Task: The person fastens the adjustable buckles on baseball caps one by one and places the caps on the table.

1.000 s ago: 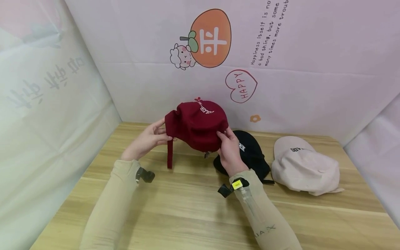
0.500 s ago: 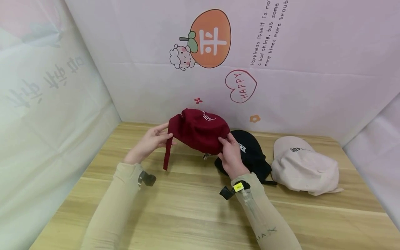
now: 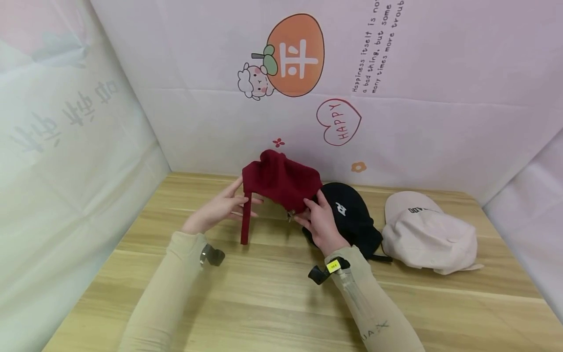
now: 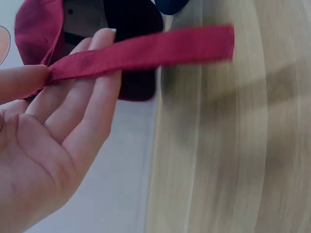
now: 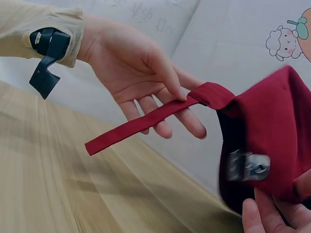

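A dark red baseball cap is held up over the back of the table, its back opening toward me. My left hand pinches the left end of that opening, where the loose strap starts. In the left wrist view its thumb presses from one side while the other fingers lie nearly straight behind the strap. My right hand grips the opposite edge beside the metal buckle. From the right wrist view, the strap hangs free of the buckle. The cap's brim is mostly hidden behind the crown.
A black cap with a white letter lies just behind my right hand. Right of it sits a pale pink cap. A printed cloth wall rises along the back of the wooden table.
The red cap has come down slightly and turned, so its white lettering is out of sight. My left hand has shifted right and a little toward me; the strap swung and hangs nearly straight.
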`<state>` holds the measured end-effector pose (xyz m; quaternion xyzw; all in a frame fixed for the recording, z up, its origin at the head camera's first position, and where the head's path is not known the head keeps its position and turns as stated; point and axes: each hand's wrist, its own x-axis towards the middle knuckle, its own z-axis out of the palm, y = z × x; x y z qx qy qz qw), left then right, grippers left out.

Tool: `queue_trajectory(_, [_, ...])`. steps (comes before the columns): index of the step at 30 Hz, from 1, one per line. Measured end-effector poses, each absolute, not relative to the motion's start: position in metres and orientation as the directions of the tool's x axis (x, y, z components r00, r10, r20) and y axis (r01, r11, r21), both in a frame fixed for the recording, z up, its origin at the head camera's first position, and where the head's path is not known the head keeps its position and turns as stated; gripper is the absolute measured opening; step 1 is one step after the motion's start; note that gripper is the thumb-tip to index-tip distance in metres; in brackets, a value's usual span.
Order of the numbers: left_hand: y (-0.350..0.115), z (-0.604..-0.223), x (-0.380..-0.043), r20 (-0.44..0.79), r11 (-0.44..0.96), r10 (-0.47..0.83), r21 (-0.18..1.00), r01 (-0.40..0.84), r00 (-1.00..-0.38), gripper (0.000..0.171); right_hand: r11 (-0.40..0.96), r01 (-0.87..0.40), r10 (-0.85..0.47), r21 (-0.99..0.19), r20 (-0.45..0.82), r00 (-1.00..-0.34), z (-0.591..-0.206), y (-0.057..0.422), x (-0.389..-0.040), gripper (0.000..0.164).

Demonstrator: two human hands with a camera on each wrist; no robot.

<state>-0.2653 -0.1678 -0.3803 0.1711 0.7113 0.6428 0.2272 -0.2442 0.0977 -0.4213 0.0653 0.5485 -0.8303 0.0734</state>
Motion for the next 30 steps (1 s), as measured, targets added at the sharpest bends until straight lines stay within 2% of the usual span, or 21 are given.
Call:
queue_trajectory(5, [-0.167,-0.382,-0.265,-0.119,0.114,0.544,0.991,-0.068,-0.831,0.064,-0.365,0.195,-0.061,-0.910,-0.185,-0.981,-0.419,0.098,-0.243,0.052])
queue_trajectory(9, [-0.166,-0.382,-0.265,-0.112,0.118,0.524,0.991,-0.058,-0.844,0.047,-0.363,0.195,-0.104,-0.911,-0.168,-0.980,-0.416,0.099,-0.239,0.045])
queue_trajectory(12, [-0.165,-0.381,-0.265,-0.101,0.117,0.506,0.992,-0.049,-0.856,0.040,-0.365,0.193,-0.146,-0.911,-0.148,-0.978,-0.414,0.101,-0.235,0.045])
queue_trajectory(18, [-0.162,-0.377,-0.264,-0.058,0.061,0.499,0.998,-0.032,-0.865,0.041,-0.362,0.173,-0.209,-0.916,-0.101,-0.973,-0.410,0.103,-0.227,0.055])
queue_trajectory(23, [-0.158,-0.374,-0.262,-0.043,0.020,0.492,0.999,-0.038,-0.870,0.045,-0.347,0.128,-0.241,-0.929,-0.043,-0.969,-0.405,0.103,-0.224,0.055])
queue_trajectory(30, [-0.155,-0.370,-0.258,-0.042,0.000,0.503,0.999,-0.049,-0.863,0.057,-0.349,0.038,-0.131,-0.936,0.009,-0.991,-0.401,0.104,-0.221,0.068])
